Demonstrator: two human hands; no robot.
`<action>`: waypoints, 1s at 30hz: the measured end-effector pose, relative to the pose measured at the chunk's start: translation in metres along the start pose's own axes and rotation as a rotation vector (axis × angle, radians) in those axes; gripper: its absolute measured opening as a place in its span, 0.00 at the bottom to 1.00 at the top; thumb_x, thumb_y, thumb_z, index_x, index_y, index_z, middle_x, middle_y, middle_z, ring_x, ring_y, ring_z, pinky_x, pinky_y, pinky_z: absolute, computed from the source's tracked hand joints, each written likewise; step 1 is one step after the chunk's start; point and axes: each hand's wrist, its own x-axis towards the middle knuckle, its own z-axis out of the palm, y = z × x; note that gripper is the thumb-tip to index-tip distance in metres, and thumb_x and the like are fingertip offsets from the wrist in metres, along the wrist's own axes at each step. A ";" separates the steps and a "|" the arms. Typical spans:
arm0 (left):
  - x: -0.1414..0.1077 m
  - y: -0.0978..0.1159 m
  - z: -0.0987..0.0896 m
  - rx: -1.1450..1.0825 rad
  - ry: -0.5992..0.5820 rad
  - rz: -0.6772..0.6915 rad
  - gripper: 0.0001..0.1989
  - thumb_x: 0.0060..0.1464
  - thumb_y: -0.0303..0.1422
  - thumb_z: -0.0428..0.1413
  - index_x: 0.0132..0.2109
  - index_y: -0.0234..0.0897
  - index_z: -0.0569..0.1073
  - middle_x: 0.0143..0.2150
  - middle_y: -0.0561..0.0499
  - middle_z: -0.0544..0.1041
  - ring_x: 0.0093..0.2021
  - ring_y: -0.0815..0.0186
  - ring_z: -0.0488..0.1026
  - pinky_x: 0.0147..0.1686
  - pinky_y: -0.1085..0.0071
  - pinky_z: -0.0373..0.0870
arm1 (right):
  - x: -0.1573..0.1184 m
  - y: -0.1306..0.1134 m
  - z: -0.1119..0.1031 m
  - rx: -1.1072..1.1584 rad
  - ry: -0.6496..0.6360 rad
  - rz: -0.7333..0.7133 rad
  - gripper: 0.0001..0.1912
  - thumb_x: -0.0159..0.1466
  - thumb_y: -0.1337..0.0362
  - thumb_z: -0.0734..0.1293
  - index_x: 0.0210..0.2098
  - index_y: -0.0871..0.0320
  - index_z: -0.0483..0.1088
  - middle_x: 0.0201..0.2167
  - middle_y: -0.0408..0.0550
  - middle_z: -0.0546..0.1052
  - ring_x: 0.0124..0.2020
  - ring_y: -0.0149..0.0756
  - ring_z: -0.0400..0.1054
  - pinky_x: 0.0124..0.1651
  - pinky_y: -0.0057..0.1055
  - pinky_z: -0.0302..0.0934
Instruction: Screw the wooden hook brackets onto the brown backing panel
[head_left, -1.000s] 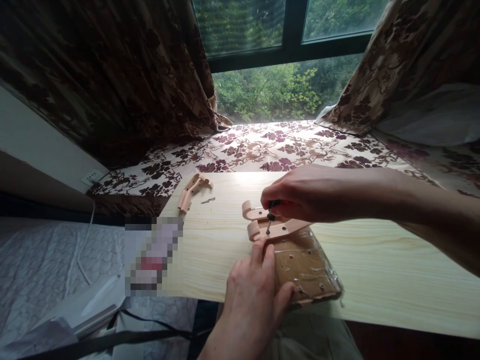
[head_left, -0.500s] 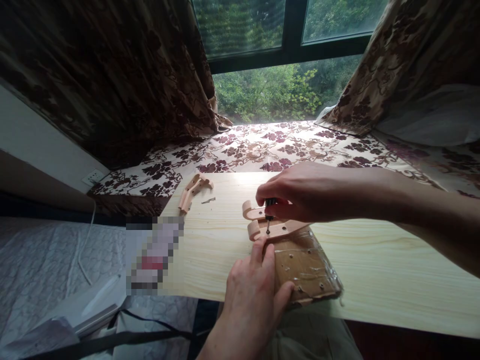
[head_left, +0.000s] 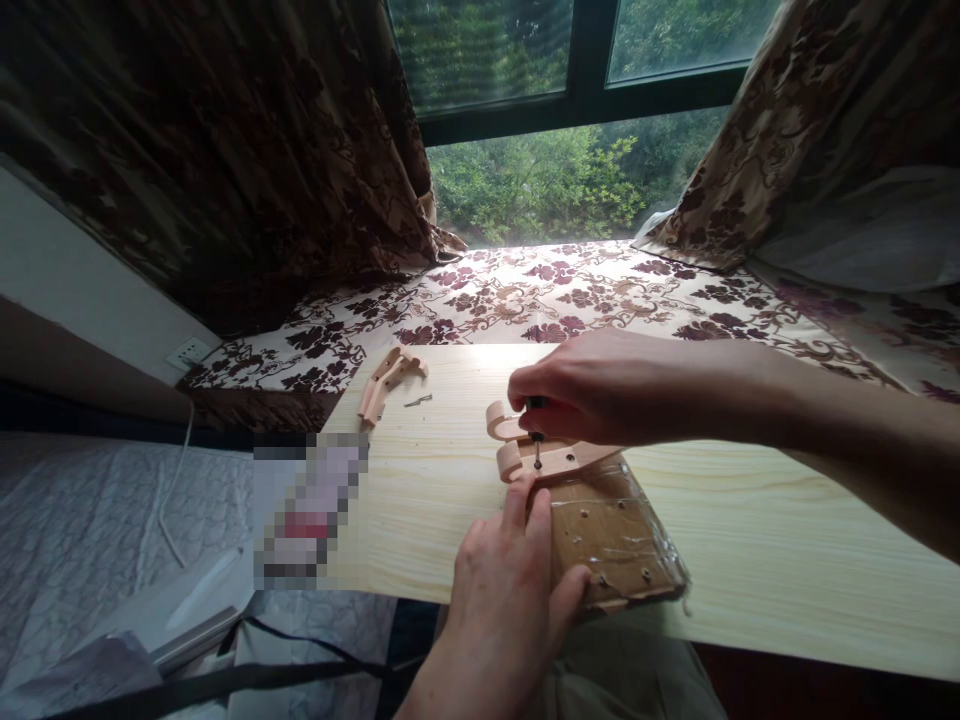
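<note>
My right hand [head_left: 577,390] is closed around the dark handle of a screwdriver [head_left: 537,450], whose shaft points down at a screw hole in a light wooden hook [head_left: 555,461]. My left hand [head_left: 506,565] lies with thumb and fingers apart on a tape-wrapped cardboard block [head_left: 600,530], index fingertip touching the hook's near edge. The hook lies across the far end of this block, its curled end to the left. A second wooden hook [head_left: 499,421] lies just beyond it, partly hidden by my right hand. Several screw heads or holes dot the block's top.
All this rests on a pale wooden board [head_left: 757,540]. More wooden hook pieces [head_left: 386,385] lie at its far left, beside some small screws [head_left: 418,400]. A blurred-out object [head_left: 319,510] sits on the left edge. Behind are a floral-covered sill [head_left: 510,290], curtains and a window.
Very little differs: my right hand has turned slightly on the screwdriver, which remains at the same hole. My left hand stays in place on the block.
</note>
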 end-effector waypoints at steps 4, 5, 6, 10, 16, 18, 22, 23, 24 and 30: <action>0.000 0.000 0.000 -0.008 0.003 -0.013 0.29 0.55 0.39 0.55 0.62 0.37 0.62 0.68 0.45 0.55 0.49 0.52 0.72 0.49 0.56 0.69 | -0.003 0.000 -0.003 0.050 -0.025 -0.044 0.09 0.65 0.66 0.59 0.29 0.59 0.66 0.22 0.42 0.66 0.22 0.26 0.54 0.25 0.29 0.43; 0.000 0.000 0.000 -0.008 0.001 -0.013 0.29 0.55 0.39 0.55 0.63 0.37 0.61 0.68 0.45 0.55 0.49 0.53 0.72 0.49 0.57 0.69 | -0.004 0.000 -0.003 0.047 -0.030 -0.038 0.10 0.65 0.67 0.59 0.28 0.59 0.66 0.21 0.42 0.66 0.21 0.26 0.53 0.25 0.29 0.42; 0.000 0.000 0.000 -0.007 -0.001 -0.011 0.29 0.55 0.39 0.55 0.63 0.37 0.61 0.68 0.45 0.55 0.50 0.53 0.72 0.50 0.57 0.69 | -0.004 -0.001 -0.003 0.041 -0.031 -0.028 0.10 0.65 0.68 0.59 0.28 0.59 0.65 0.21 0.41 0.64 0.21 0.26 0.52 0.25 0.29 0.42; 0.000 0.000 0.001 -0.007 0.001 0.010 0.29 0.56 0.39 0.54 0.63 0.35 0.61 0.68 0.42 0.55 0.51 0.51 0.71 0.50 0.55 0.69 | -0.001 -0.001 0.000 0.012 0.006 0.015 0.10 0.64 0.69 0.59 0.27 0.59 0.65 0.19 0.40 0.61 0.19 0.25 0.47 0.24 0.30 0.40; -0.001 -0.002 0.003 -0.006 0.004 0.003 0.29 0.56 0.39 0.55 0.63 0.36 0.61 0.68 0.43 0.54 0.51 0.51 0.71 0.50 0.55 0.69 | 0.000 -0.002 0.001 -0.001 0.021 0.042 0.09 0.64 0.66 0.59 0.28 0.58 0.65 0.18 0.40 0.62 0.18 0.26 0.48 0.23 0.30 0.39; -0.001 -0.002 0.003 -0.009 0.007 -0.001 0.30 0.55 0.39 0.55 0.63 0.36 0.61 0.68 0.43 0.54 0.51 0.51 0.71 0.50 0.55 0.69 | -0.002 -0.002 -0.001 0.030 -0.010 0.023 0.07 0.63 0.66 0.59 0.30 0.58 0.66 0.20 0.41 0.65 0.19 0.26 0.52 0.24 0.29 0.41; 0.000 -0.001 0.002 -0.002 0.015 0.004 0.29 0.55 0.38 0.55 0.63 0.35 0.61 0.68 0.43 0.55 0.50 0.52 0.71 0.50 0.56 0.69 | -0.007 0.000 -0.003 0.033 -0.039 -0.003 0.09 0.64 0.68 0.58 0.29 0.58 0.65 0.22 0.43 0.67 0.21 0.26 0.53 0.26 0.29 0.43; 0.000 -0.001 0.002 0.000 0.014 0.005 0.29 0.56 0.38 0.55 0.63 0.35 0.61 0.68 0.42 0.55 0.50 0.52 0.72 0.50 0.56 0.69 | -0.008 0.001 -0.003 0.026 -0.036 0.001 0.09 0.64 0.68 0.58 0.29 0.58 0.65 0.21 0.43 0.67 0.21 0.26 0.53 0.26 0.29 0.42; 0.000 0.000 0.002 0.003 0.013 0.006 0.29 0.56 0.39 0.55 0.63 0.35 0.61 0.68 0.42 0.55 0.50 0.52 0.72 0.49 0.56 0.69 | -0.008 0.001 -0.002 0.022 -0.032 0.005 0.09 0.64 0.68 0.58 0.29 0.59 0.65 0.21 0.42 0.66 0.21 0.26 0.52 0.26 0.29 0.42; 0.000 -0.001 0.002 0.005 0.014 0.011 0.29 0.56 0.39 0.55 0.63 0.34 0.61 0.67 0.42 0.56 0.49 0.52 0.72 0.49 0.55 0.69 | -0.005 0.000 0.002 -0.021 0.031 0.058 0.12 0.66 0.66 0.58 0.26 0.59 0.65 0.18 0.40 0.62 0.19 0.26 0.46 0.24 0.30 0.40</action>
